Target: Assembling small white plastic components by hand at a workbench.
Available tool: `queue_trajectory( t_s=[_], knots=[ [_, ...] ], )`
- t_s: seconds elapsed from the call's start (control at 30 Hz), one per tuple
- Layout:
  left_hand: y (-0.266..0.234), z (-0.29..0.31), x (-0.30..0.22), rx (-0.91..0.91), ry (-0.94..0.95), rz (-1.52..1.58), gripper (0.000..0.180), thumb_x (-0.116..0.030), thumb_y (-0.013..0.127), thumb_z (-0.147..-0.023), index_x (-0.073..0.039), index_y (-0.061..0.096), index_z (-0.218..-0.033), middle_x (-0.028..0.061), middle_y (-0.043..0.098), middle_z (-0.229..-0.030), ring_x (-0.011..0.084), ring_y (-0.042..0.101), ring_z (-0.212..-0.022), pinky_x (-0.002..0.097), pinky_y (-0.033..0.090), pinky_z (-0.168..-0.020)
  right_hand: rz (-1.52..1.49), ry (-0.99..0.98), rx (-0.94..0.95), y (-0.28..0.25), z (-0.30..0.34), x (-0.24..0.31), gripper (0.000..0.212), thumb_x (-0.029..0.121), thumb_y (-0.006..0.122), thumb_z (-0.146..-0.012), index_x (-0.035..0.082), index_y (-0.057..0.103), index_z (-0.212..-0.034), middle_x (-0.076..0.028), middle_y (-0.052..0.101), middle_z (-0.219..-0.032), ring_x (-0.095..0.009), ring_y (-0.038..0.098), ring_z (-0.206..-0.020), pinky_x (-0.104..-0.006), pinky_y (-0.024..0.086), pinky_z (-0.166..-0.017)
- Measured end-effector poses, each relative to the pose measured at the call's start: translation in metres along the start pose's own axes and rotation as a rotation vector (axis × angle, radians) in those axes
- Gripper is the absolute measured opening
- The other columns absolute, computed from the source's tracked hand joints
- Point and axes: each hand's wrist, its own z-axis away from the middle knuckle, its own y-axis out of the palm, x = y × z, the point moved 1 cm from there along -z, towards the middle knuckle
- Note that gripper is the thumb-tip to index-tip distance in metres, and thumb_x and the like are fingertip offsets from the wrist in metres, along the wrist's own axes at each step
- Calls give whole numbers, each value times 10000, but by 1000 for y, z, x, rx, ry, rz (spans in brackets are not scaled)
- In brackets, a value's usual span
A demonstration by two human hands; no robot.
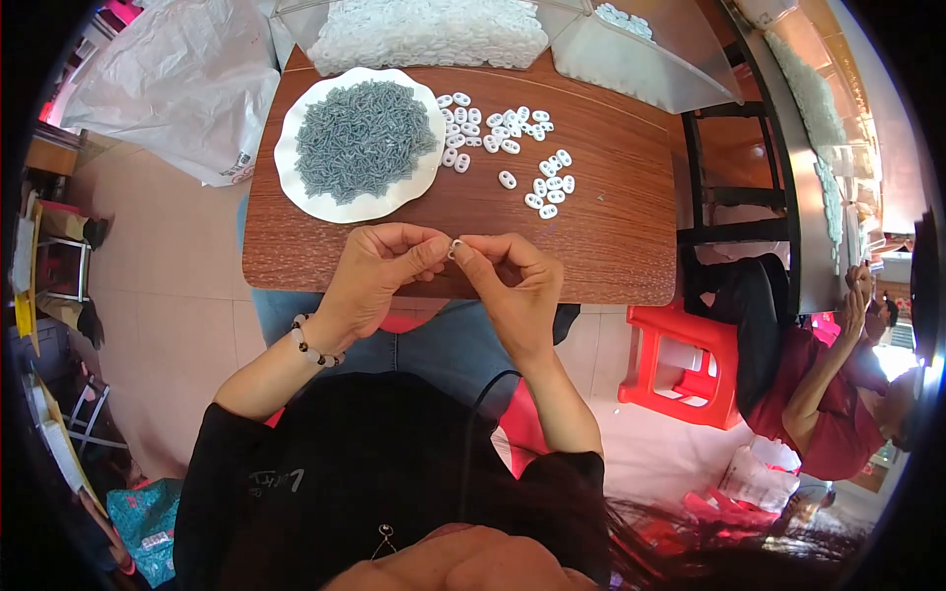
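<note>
Nearest is the wearer's black shirt, with a thin necklace above it and blue jeans beyond. Both forearms reach toward the near edge of the desk, and a bracelet of pale and dark beads circles the left wrist.

The left hand and the right hand meet at their fingertips over that edge. Each grip is closed to a narrow pinch of thumb and forefinger, and between them they have hold of one small pale piece. The fingers cover part of it, so its full shape cannot be told.

Past the hands, on the wooden desk, a white plate with a wavy rim stands toward the left, heaped with short blue-grey sticks. To the right of the plate lie flat white ovals with two holes each, in loose clusters, some touching. One sits slightly apart from the rest.

A red stool stands right of the desk, near a seated person in a dark red top. At the desk's far side are a clear bin full of white pieces and another bin beside it. A white plastic bag bulges at the far left.
</note>
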Motion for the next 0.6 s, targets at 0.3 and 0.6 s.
queue_trajectory(
  t_s=[0.3,0.6],
  knots=[
    [-5,-1,-2,52,-43,50,306,-289,590,-952,-5,692,-1002,51,680,-901,80,598,-794,217,493,-720,-20,9,-29,-3,-1,-3,111,38,689,-854,-38,689,-935,-44,693,-831,-60,619,-752,-200,493,-686],
    [11,-19,-15,2,319,-732,191,-117,588,-866,28,660,-968,93,658,-889,120,613,-720,249,488,-664,-29,-16,-129,-24,-6,14,107,-9,683,-842,-49,684,-942,-33,673,-817,-51,594,-745,-173,455,-678]
  ],
)
